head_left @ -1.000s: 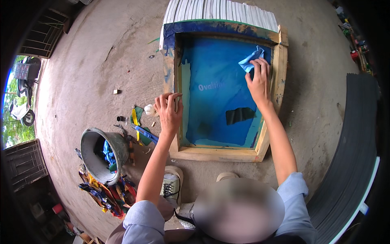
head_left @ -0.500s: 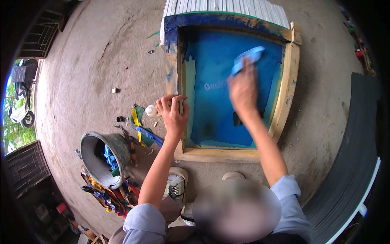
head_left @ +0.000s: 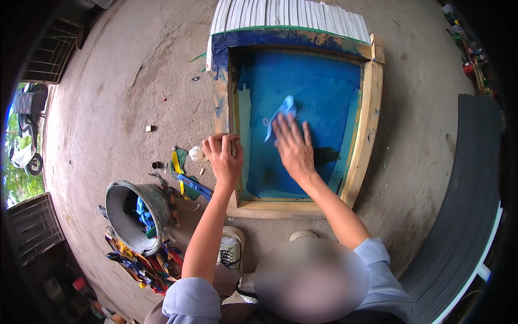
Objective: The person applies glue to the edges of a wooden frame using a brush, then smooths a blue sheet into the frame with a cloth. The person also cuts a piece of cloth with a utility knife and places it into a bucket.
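Observation:
A wooden screen-printing frame (head_left: pixel 365 146) lies on the ground before me, its blue mesh (head_left: pixel 318 86) facing up. My left hand (head_left: pixel 223 156) is curled over the left rail of this frame. On the mesh, my right hand (head_left: pixel 295 151) presses a crumpled light blue cloth (head_left: pixel 288 103) with fingertips mostly extended. Part of the cloth is hidden under the fingers. Beside the cloth a small pale mark shows on the blue. A dark patch (head_left: pixel 326 156) lies to the right of my right wrist.
Left of the frame are a small white bottle (head_left: pixel 196 154), a blue utility knife (head_left: pixel 195 187) and yellow and green scraps. A bucket (head_left: pixel 120 189) with blue cloths lies tilted beside stained strips (head_left: pixel 143 264). White corrugated sheeting (head_left: pixel 291 13) borders the far side; dark sheeting (head_left: pixel 458 216) lies at right.
My right hand has swept the cloth from the upper right of the mesh down and leftward. Most of the pale lettering is now covered or gone. My left hand keeps its hold.

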`<control>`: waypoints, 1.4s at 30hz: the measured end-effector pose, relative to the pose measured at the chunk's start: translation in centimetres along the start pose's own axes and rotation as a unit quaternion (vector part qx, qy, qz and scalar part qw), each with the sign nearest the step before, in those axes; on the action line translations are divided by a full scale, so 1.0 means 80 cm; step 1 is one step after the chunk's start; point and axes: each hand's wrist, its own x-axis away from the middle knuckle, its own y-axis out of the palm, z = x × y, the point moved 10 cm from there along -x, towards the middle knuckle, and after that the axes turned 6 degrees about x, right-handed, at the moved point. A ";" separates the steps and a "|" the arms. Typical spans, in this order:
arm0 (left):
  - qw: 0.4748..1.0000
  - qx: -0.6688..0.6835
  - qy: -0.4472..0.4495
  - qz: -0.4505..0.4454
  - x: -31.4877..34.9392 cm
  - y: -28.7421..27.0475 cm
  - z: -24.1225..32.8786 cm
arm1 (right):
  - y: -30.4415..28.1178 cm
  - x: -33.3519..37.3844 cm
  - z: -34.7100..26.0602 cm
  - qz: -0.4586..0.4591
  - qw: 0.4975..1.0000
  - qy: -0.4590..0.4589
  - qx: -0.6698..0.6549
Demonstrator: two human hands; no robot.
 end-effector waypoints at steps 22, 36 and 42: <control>1.000 0.002 0.016 0.001 0.001 0.000 0.008 | -0.064 -0.030 0.150 0.077 0.991 0.053 0.091; 1.000 -0.007 0.006 -0.001 0.001 0.004 0.000 | -0.076 -0.042 0.172 0.132 0.977 0.121 0.112; 0.999 -0.033 -0.005 0.002 0.008 -0.002 -0.011 | 0.000 0.007 0.002 -0.020 0.995 -0.031 -0.094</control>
